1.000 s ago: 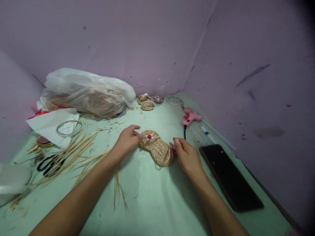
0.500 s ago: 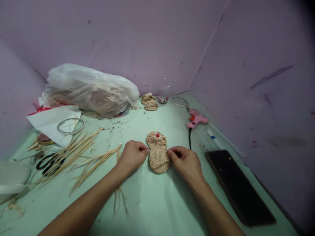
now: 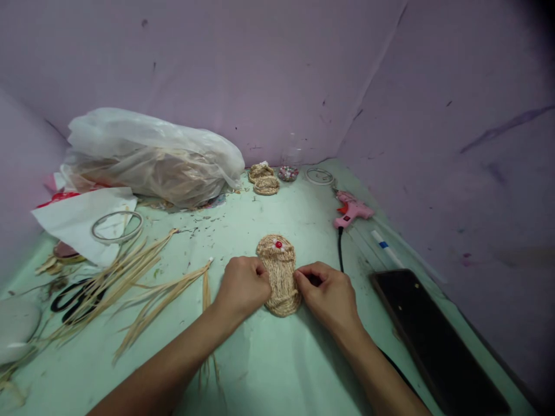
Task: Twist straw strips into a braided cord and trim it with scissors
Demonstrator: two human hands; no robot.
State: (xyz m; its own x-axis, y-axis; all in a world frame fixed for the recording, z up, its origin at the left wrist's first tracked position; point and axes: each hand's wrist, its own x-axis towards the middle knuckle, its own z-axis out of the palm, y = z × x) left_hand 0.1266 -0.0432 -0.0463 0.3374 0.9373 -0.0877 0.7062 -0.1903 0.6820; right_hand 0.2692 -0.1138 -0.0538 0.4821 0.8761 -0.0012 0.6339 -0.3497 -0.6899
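Note:
A small slipper [image 3: 281, 277] of braided straw lies in front of me, with a red bead and white bits on its strap end. At its left edge is my left hand [image 3: 248, 284], closed, its fingertips curled over the slipper's side and partly hidden. Thumb and forefinger of my right hand [image 3: 325, 292] pinch the slipper's right edge. Left of my left hand lie loose straw strips [image 3: 167, 306], tied at one end.
Behind stand more braided pieces [image 3: 266, 185], a container of beads [image 3: 288, 173] and a stuffed plastic bag [image 3: 151, 159]. A pink glue gun [image 3: 352, 209], a marker [image 3: 385, 248] and a phone [image 3: 437, 341] lie right. Scissors [image 3: 78, 300] and a ring [image 3: 117, 226] are left.
My left hand has moved right, closing further over the slipper's left edge. My right hand stays at the right edge. The view has shifted slightly.

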